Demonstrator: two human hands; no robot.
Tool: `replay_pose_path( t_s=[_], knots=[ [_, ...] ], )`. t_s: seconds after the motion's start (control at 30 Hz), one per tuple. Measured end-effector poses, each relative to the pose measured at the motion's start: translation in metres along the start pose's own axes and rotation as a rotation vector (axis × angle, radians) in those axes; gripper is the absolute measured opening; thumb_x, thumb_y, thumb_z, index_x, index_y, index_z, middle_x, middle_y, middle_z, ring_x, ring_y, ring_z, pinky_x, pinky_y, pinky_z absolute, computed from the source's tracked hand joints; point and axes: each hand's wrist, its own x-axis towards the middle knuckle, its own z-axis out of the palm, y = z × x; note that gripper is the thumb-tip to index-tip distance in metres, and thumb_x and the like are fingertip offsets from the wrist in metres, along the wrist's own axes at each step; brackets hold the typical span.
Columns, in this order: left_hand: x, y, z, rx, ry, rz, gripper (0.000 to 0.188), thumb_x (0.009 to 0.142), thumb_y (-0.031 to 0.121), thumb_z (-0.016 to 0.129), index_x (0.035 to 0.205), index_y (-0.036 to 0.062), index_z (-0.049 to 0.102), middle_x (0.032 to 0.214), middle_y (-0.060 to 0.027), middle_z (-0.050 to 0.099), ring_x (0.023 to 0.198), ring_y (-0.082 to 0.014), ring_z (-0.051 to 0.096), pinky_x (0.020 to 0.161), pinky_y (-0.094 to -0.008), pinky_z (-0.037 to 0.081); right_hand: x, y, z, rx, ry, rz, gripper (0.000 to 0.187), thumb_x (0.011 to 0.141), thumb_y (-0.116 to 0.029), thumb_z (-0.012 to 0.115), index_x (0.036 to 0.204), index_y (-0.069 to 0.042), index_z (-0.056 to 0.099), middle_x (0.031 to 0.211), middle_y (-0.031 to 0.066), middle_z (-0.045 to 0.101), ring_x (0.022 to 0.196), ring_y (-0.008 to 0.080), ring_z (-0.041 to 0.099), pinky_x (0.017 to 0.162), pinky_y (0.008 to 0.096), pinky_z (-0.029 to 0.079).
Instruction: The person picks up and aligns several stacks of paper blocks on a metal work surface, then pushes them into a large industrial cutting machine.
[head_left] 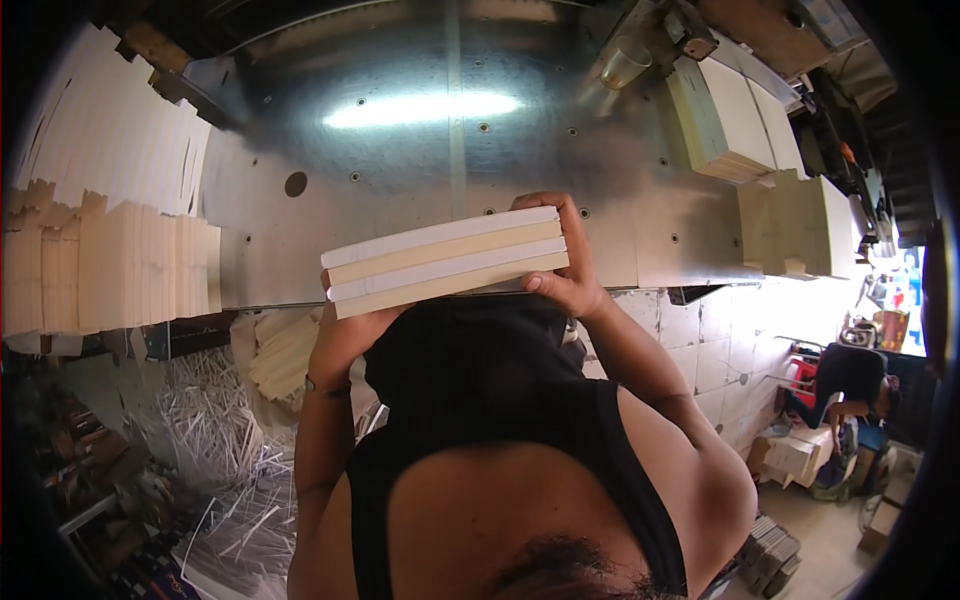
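I hold a stack of two thick paper blocks, white-covered with cream page edges, level in front of my chest over the near edge of a shiny metal machine table. My right hand grips the stack's right end, fingers curled over the top and thumb underneath. My left hand supports the left end from below and is mostly hidden by the stack.
Tall rows of cream paper blocks stand at the left. More stacks sit at the table's back right. Shredded paper strips litter the floor at the left. Another person crouches by piles at the right.
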Motion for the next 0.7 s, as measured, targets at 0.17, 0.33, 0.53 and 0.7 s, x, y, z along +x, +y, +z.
replay_pose_path(
  t_s=[0.17,0.33,0.53,0.7],
  knots=[
    [-0.003,-0.007,0.005,0.037,0.05,-0.053,0.044,0.079,0.03,0.089,0.116,0.0111,0.074,0.113,-0.0057,0.073,0.11,-0.0317,0.064,0.097,-0.0477,0.041,-0.002,0.007,0.002,0.063,0.023,-0.028,0.082,0.078,-0.043,0.086,0.131,0.003,0.044,0.121,0.0138,0.053,0.113,0.0221,0.053,0.1,0.0375,0.043],
    [-0.002,-0.013,0.004,0.007,0.083,-0.095,0.054,0.07,0.032,0.092,0.116,0.0112,0.073,0.114,-0.0068,0.072,0.112,-0.0333,0.062,0.098,-0.0487,0.04,0.002,0.0,0.006,0.063,0.031,-0.019,0.082,0.077,-0.041,0.086,0.132,0.002,0.043,0.12,0.0132,0.053,0.111,0.0224,0.053,0.099,0.0378,0.043],
    [0.0,-0.014,-0.003,0.072,0.117,-0.039,0.059,0.066,0.034,0.093,0.117,0.012,0.071,0.117,-0.007,0.071,0.118,-0.0296,0.06,0.105,-0.0467,0.037,0.001,0.003,0.004,0.115,0.056,-0.041,0.082,0.076,-0.039,0.087,0.131,0.001,0.042,0.118,0.0132,0.053,0.11,0.0216,0.052,0.098,0.0375,0.043],
    [0.0,-0.007,-0.005,0.061,0.252,0.062,0.063,0.064,0.034,0.095,0.117,0.0122,0.071,0.114,-0.0049,0.071,0.117,-0.0269,0.059,0.108,-0.045,0.033,0.005,-0.005,0.007,0.124,0.085,-0.016,0.08,0.075,-0.04,0.089,0.128,0.001,0.045,0.117,0.0137,0.054,0.108,0.022,0.054,0.097,0.0374,0.044]
  ],
)
